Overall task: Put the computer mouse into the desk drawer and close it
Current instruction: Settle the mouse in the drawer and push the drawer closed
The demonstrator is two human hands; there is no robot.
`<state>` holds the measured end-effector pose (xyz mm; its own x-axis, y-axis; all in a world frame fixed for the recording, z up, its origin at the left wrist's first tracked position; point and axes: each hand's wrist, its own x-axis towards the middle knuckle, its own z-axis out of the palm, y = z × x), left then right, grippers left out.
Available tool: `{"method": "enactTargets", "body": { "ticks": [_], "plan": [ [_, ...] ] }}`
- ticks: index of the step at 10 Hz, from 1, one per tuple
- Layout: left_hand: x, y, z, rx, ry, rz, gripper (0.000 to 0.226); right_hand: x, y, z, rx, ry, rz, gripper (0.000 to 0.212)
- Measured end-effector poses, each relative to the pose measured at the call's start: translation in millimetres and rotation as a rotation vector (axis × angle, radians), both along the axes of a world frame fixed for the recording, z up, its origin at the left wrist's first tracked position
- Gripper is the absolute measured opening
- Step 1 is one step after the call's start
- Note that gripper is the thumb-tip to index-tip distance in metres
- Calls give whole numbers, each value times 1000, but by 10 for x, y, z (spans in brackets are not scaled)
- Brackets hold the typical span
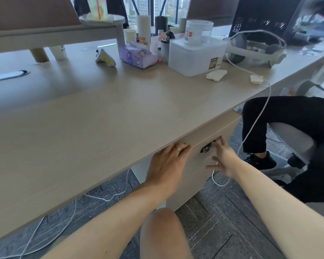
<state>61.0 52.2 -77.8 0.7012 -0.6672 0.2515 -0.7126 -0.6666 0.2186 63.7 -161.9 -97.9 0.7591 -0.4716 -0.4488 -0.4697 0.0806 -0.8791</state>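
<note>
Wood-laminate drawer front (204,146) looks shut flush under desk edge (138,146); mouse nowhere visible, presumably inside. Left hand (168,161) flat at 9 o'clock of metal handle (207,147), right hand (223,157) splayed at 3, gripping nothing. Risk: white cable (251,131) snagging fingers.

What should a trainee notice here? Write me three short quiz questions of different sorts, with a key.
1. True or false: the desk drawer stands pulled wide open.
2. What trails off the desk past its right edge towards the floor? A) a white cable B) a towel C) a chain
3. Which hand has its fingers nearest the drawer's metal handle: the left hand or the right hand?

Key: 1 false, the drawer front looks flush under the desk edge; 2 A; 3 the right hand, its fingers spread beside the handle.
</note>
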Motion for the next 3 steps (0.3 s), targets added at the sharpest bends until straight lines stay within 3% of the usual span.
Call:
{"method": "enactTargets", "body": {
  "ticks": [2,3],
  "plan": [
    [-124,-53,328,217,259,-1,80,-386,-292,476,-756,167,438,77],
    [-287,-111,658,250,247,-3,77,-688,-305,740,-984,163,570,80]
  ]
}}
